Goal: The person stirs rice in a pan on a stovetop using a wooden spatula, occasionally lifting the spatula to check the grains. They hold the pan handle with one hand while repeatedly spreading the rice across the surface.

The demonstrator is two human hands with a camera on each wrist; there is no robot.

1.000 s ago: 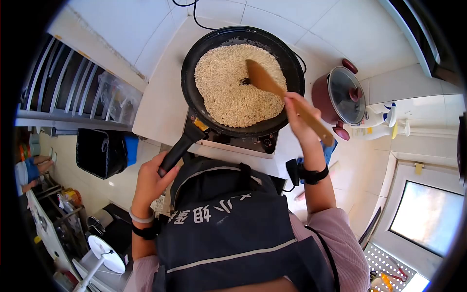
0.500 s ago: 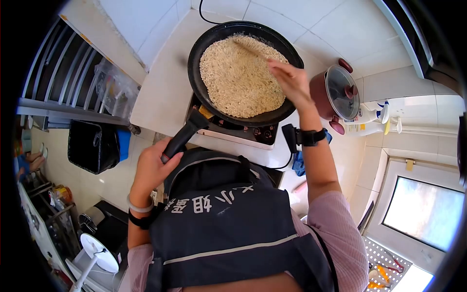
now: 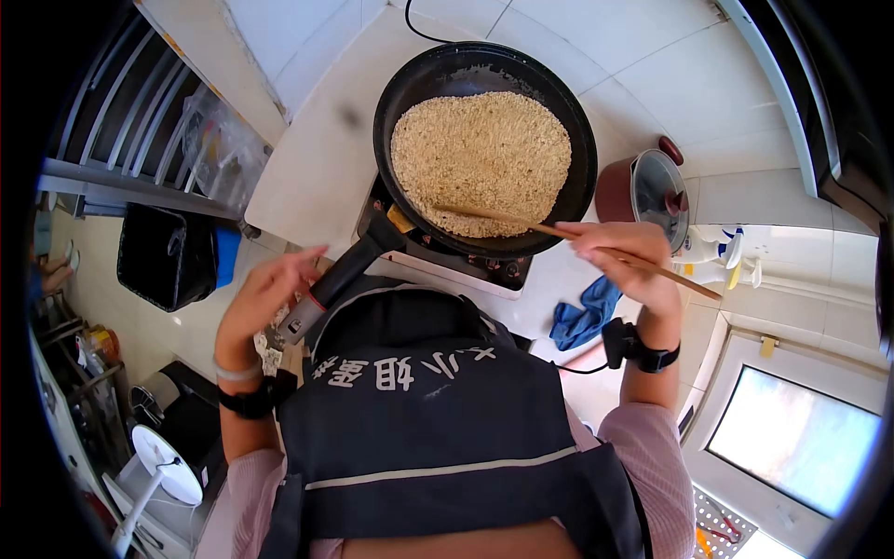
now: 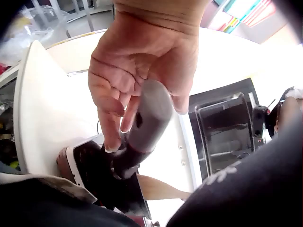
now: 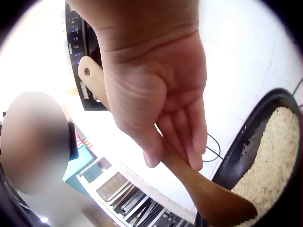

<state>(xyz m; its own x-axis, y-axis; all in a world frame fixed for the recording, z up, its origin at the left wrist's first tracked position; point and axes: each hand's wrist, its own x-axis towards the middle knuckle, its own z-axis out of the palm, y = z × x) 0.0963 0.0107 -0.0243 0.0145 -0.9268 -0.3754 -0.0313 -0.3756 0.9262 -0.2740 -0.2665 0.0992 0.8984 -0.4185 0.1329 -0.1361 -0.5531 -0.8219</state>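
Left hand [image 3: 265, 291] loosened from the pan handle [image 3: 346, 272]
Its fingers, curled round the handle a moment ago, spread beside it, contact unclear; the stirring now looks one-handed. The right hand [image 3: 638, 247] pinches the wooden spatula [image 3: 494, 215], whose blade, beyond the fingertips, has shifted to the near edge of the pale grains [image 3: 480, 154] in the frying pan [image 3: 466, 70].

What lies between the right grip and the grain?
The spatula: in the head view it runs from the right grip over the near rim of the pan to the grain.
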